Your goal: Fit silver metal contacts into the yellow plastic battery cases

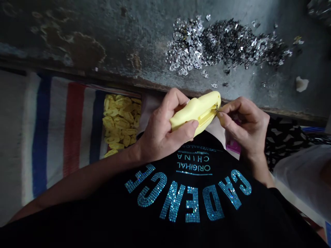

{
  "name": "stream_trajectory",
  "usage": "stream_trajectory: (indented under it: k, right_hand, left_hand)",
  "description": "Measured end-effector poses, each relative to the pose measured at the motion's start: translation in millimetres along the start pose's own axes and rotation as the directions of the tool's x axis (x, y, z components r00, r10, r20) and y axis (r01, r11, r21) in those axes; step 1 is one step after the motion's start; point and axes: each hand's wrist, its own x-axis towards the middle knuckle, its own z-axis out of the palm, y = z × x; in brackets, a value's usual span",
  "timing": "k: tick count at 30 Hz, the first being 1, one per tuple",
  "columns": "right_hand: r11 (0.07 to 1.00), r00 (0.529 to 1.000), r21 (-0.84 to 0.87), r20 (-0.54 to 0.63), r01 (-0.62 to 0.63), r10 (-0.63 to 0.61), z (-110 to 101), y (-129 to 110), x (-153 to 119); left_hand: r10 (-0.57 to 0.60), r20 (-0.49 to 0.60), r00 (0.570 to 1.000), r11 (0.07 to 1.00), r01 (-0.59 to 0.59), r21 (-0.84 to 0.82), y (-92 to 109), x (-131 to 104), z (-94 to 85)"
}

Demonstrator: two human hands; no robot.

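My left hand (168, 127) is wrapped round a pale yellow plastic shell (198, 109), thumb on its near side and fingers behind. The shell is rounded and tilted, its right end higher, with a long slot facing me. At the slot's right end, my right hand (241, 120) pinches with thumb and forefinger; a small dark metal bit shows at the fingertips, too small to make out fully. A heap of small shiny metal clips (227, 44) lies on the worktable just beyond my hands.
The grey metal worktable (144, 31) has a worn front edge. Several yellow plastic pieces (120, 120) fill an opening beside a striped woven sack (57, 127) at left. A whitish lump (301, 83) lies at right on the table. Another person's patterned clothing (284, 144) appears at right.
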Motion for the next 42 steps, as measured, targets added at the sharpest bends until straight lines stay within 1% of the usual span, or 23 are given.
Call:
stream_trajectory:
  k: [4, 6, 8, 11, 13, 15, 17, 19, 20, 21, 23, 24, 26, 29, 31, 32, 34, 36, 38, 40, 42]
  right_hand:
    - [0.994, 0.999, -0.098, 0.017, 0.043, -0.042, 2.6, -0.3, -0.2]
    - [0.992, 0.998, -0.108, 0.021, 0.063, -0.062, 4.3, -0.1, -0.6]
    - [0.997, 0.999, -0.066, 0.008, 0.045, -0.044, 5.2, 1.7, -1.6]
    - [0.999, 0.999, 0.038, -0.027, -0.025, 0.026, 4.2, 8.9, -3.6]
    - [0.992, 0.998, 0.116, -0.027, -0.048, 0.052, 2.6, 15.9, -3.6]
    - [0.979, 0.998, 0.193, 0.006, -0.068, 0.068, 0.9, 23.0, -1.4]
    - [0.962, 0.993, 0.253, 0.080, -0.104, 0.087, -0.3, 28.9, 3.1]
    - [0.950, 0.982, 0.275, 0.155, -0.147, 0.107, -0.4, 33.4, 8.7]
    - [0.948, 0.978, 0.277, 0.182, -0.155, 0.107, 0.2, 35.2, 11.2]
    - [0.949, 0.975, 0.276, 0.199, -0.155, 0.101, 1.2, 36.9, 13.3]
    - [0.947, 0.977, 0.293, 0.199, -0.130, 0.073, 4.5, 40.1, 14.9]
    - [0.943, 0.980, 0.314, 0.189, -0.115, 0.056, 6.7, 41.7, 14.3]
    - [0.925, 0.991, 0.373, 0.134, -0.069, 0.020, 11.7, 45.1, 10.0]
    - [0.904, 0.999, 0.427, 0.010, 0.028, -0.036, 18.2, 50.2, -1.2]
    - [0.902, 0.993, 0.416, -0.084, 0.113, -0.085, 20.5, 52.6, -9.1]
    - [0.903, 0.986, 0.401, -0.126, 0.153, -0.112, 20.9, 53.4, -12.4]
    - [0.905, 0.967, 0.361, -0.199, 0.226, -0.162, 20.3, 54.4, -17.4]
    - [0.906, 0.952, 0.325, -0.232, 0.271, -0.202, 18.3, 54.8, -19.9]
    - [0.906, 0.942, 0.301, -0.243, 0.298, -0.229, 15.8, 54.9, -20.6]
    - [0.908, 0.932, 0.269, -0.257, 0.322, -0.255, 13.5, 54.9, -20.3]
    - [0.912, 0.921, 0.226, -0.272, 0.342, -0.278, 11.9, 55.0, -19.9]
  left_hand:
    - [-0.011, 0.020, 1.000, 0.999, 0.010, 0.051, 0.9, 0.5, -1.3]
    - [-0.016, 0.030, 0.999, 0.997, 0.014, 0.069, 1.8, 0.4, -0.9]
    - [-0.039, 0.029, 0.999, 0.997, 0.037, 0.063, 3.2, 0.5, -0.8]
    - [-0.067, 0.014, 0.998, 0.998, 0.067, -0.005, 5.0, 0.8, -1.4]
    - [-0.066, 0.005, 0.998, 0.997, 0.066, -0.037, 5.4, 0.7, -1.7]
    - [-0.063, -0.001, 0.998, 0.998, 0.063, -0.026, 5.1, 0.5, -1.3]
    - [-0.060, 0.011, 0.998, 0.998, 0.060, 0.019, 4.9, 0.6, 0.2]
    - [-0.025, 0.039, 0.999, 0.997, 0.022, 0.075, 5.2, 1.5, 2.8]
    - [0.012, 0.044, 0.999, 0.995, -0.017, 0.102, 5.7, 2.2, 4.2]
    - [0.054, 0.047, 0.997, 0.990, -0.060, 0.128, 6.3, 3.0, 5.7]
    - [0.139, 0.047, 0.989, 0.975, -0.145, 0.169, 7.8, 4.7, 7.7]
    - [0.161, 0.062, 0.985, 0.970, -0.170, 0.173, 8.7, 5.3, 8.0]
    - [0.148, 0.150, 0.978, 0.977, -0.168, 0.132, 10.3, 5.8, 6.8]
    - [0.049, 0.323, 0.945, 0.998, -0.059, 0.022, 10.9, 5.2, 1.9]
    - [0.018, 0.369, 0.929, 0.999, -0.028, 0.024, 9.4, 5.2, -1.3]
    - [0.018, 0.380, 0.925, 0.998, -0.043, 0.055, 8.2, 5.7, -2.5]
    - [0.046, 0.416, 0.908, 0.985, -0.110, 0.130, 5.8, 7.7, -3.6]
    - [0.096, 0.466, 0.879, 0.969, -0.191, 0.159, 4.2, 10.3, -3.5]
    - [0.143, 0.494, 0.858, 0.959, -0.243, 0.145, 3.5, 12.3, -2.8]
    - [0.161, 0.501, 0.850, 0.958, -0.257, 0.127, 3.2, 13.1, -2.6]
    - [0.153, 0.498, 0.853, 0.965, -0.238, 0.110, 2.8, 13.3, -3.2]
